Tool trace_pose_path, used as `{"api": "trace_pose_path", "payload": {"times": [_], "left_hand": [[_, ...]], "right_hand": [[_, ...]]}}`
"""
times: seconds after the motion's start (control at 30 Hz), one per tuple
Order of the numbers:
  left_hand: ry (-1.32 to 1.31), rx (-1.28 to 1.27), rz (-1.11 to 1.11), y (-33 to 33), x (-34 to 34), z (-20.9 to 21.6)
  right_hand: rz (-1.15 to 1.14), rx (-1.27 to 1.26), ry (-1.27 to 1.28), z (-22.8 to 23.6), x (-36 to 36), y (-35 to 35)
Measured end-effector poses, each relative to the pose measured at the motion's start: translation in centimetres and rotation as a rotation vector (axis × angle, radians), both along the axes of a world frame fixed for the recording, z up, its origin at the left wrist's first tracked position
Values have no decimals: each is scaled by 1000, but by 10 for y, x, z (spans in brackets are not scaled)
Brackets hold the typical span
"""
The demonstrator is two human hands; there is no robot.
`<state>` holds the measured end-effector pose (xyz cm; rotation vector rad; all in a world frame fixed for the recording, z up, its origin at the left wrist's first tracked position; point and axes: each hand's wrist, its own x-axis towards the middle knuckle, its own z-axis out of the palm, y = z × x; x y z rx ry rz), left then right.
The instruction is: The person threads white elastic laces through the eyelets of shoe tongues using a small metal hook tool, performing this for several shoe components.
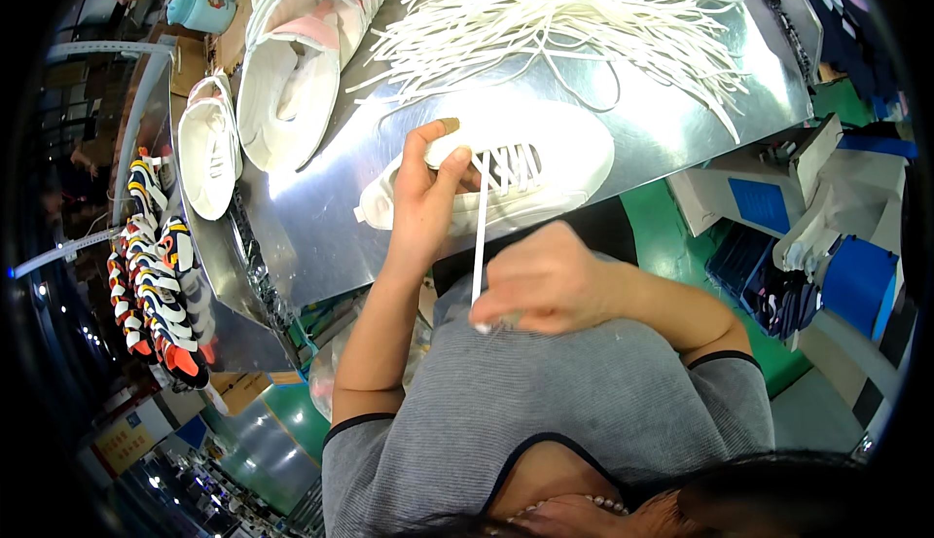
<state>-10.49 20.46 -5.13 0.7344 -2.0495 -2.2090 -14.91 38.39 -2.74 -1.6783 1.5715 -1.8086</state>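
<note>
laces [555, 37] heaped beyond the shoe [574, 149], stacked shoes [316, 47] at left, shoe on desk [336, 236], toe rightward, long axis nearly sideways, left hand [425, 193] holding it near the tongue, right hand [545, 280] gripping its taut lace [481, 232]

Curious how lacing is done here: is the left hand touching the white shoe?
Touching: the head view shows the left hand with thumb and fingers gripping the white shoe near its opening.

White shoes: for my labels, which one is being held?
The white shoe in the left hand, its lace running to the right hand; other white shoes sit leftward, untouched.
</note>
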Motion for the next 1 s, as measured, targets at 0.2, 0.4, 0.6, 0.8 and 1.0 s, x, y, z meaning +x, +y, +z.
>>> {"api": "trace_pose_path", "payload": {"times": [0.2,0.4,0.6,0.8,1.0], "left_hand": [[-9,-1,-7,6,-8,-3],[20,-400,-295,-10,17,25],[100,-733,-275,-7,59,18],[149,-862,-240,0,51,18],[107,-789,-275,-6,47,22]], "right_hand": [[-199,141,51,-26,-3,-3],[-307,300,-165,-52,-3,13],[-465,507,-585,-44,10,23],[-546,551,-591,-45,12,-6],[-530,423,-570,-36,-2,-21]]}}
